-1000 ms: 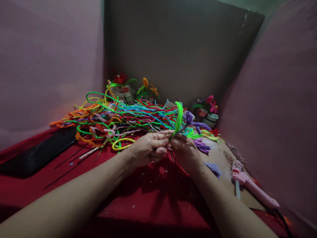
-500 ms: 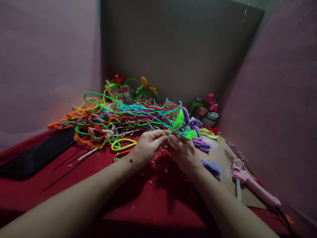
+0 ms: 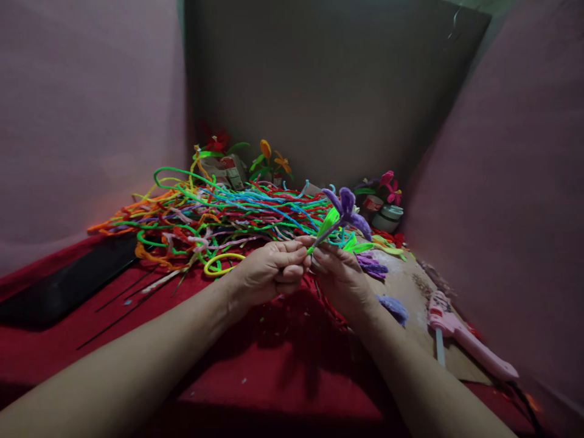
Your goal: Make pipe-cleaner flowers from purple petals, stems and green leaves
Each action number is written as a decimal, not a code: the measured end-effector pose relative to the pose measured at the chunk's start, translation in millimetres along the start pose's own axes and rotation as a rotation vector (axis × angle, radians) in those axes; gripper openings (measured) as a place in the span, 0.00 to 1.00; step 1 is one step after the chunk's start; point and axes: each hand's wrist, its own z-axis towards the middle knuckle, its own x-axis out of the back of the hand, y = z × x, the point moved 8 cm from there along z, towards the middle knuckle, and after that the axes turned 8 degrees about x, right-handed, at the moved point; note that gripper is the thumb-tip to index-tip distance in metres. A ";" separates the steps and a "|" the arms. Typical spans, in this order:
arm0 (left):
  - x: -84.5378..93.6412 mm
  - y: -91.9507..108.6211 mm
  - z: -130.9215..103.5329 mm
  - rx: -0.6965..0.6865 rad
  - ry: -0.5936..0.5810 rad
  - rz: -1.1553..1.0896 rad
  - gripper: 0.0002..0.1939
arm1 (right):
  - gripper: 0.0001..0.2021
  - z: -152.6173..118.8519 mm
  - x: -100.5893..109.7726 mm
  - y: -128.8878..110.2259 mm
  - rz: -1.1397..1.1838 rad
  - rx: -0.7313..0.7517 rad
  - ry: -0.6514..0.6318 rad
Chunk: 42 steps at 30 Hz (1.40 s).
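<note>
Between my two hands is a pipe-cleaner flower with fuzzy purple petals, a purple stem and bright green leaves. My left hand is closed, its thumb and fingers pinching the lower stem. Close beside it, my right hand is closed round the same stem, just under the leaves. The flower head tilts up and to the right above my fingers. The stem's lower end is hidden by my hands. Right behind them lies a big heap of coloured pipe cleaners.
A pink glue gun lies on a board at right, near purple pipe-cleaner pieces. At left are a black tray-like object and thin dark sticks. Finished flowers stand at the back on the red cloth.
The flower has turned, so its petals now face me more and stand higher. My left hand has shifted slightly and its fingers are curled more under the stem.
</note>
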 end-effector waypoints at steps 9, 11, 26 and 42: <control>-6.9 32.8 -19.5 -0.564 0.442 1.056 0.10 | 0.07 -2.8 9.5 -4.2 -0.192 0.064 0.132; -16.0 34.0 -26.5 -0.763 0.500 1.317 0.10 | 0.06 -3.5 11.9 -3.9 -0.264 0.067 0.153; 6.2 14.8 -4.4 -0.221 0.354 0.406 0.08 | 0.09 -3.2 6.4 -8.5 -0.314 0.090 0.058; 6.2 1.9 0.9 -0.042 0.188 0.454 0.11 | 0.06 -2.7 16.0 -0.9 -0.245 0.100 0.136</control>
